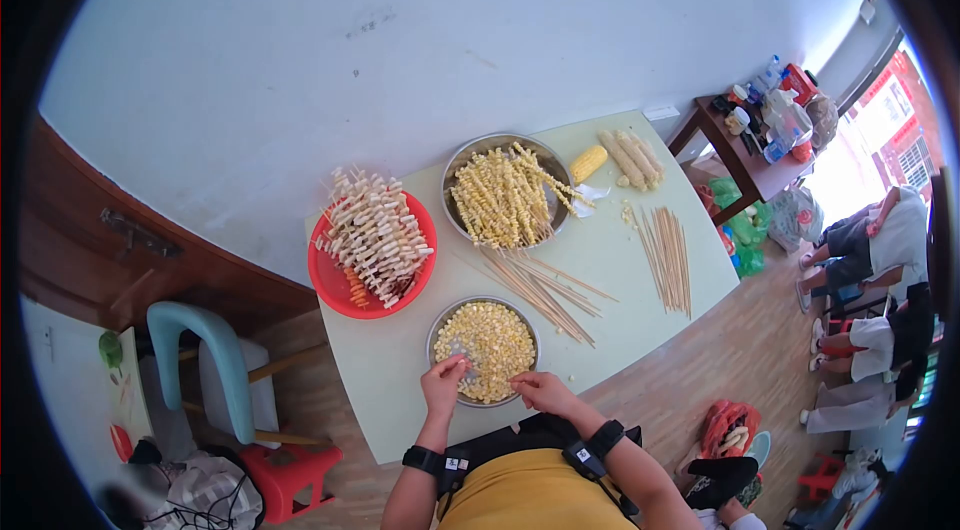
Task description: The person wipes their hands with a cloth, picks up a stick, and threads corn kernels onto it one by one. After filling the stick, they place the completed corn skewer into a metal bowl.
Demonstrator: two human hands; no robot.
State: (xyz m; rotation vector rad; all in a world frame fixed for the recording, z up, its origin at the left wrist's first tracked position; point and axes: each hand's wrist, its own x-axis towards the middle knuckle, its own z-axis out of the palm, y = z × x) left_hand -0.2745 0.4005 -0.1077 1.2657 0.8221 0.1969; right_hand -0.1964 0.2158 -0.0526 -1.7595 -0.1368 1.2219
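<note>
A round metal bowl (430, 338) of loose yellow corn kernels (503, 345) sits near the front of the table. My left hand (443, 387) is at the bowl's left front rim, thumb and fingers pinched together; what they hold is too small to make out. Over the right front rim is my right hand (545, 392), its fingertips also pinched close to the kernels. Whether a thin stick or a kernel is between them cannot be seen. Behind the bowl lie loose wooden skewers (545, 295).
On the pale table (385, 390) stand a red basin (322, 275) of skewered white pieces and a metal basin (450, 215) of skewered corn. A corn cob (589, 164), bare cobs (632, 160) and more skewers (666, 260) lie right. Several people are at the right.
</note>
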